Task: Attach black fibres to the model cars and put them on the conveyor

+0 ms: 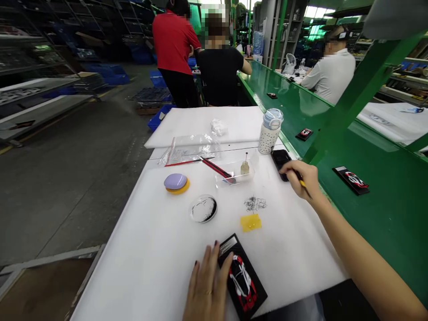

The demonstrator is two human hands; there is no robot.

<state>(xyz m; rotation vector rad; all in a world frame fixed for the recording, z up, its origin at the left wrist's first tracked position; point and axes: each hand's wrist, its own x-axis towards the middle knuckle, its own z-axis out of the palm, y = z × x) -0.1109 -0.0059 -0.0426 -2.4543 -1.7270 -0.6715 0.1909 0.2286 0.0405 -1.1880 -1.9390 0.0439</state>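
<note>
My left hand (207,285) lies with its fingers stretched out on the white table (154,249). Its fingertips touch the left edge of a black base (256,287) that carries a red, white and black model car (242,283). Farther off, my right hand (303,178) is closed around a thin yellow-and-black pen-like tool (302,183), whose dark point sticks out towards my wrist. A fingertip of this hand is at the dark screen of a phone (280,161). Between the hands are a yellow sheet (250,223) and a patch of black scribbles (255,203).
A black-smeared round dish (203,209), purple oval case (175,181), red-and-black cutter (217,169), clear tray (219,182) with a small bottle (244,167), and tumbler (270,131) stand ahead. On the right, a green conveyor (377,232) carries several model cars (355,180). Three people work beyond.
</note>
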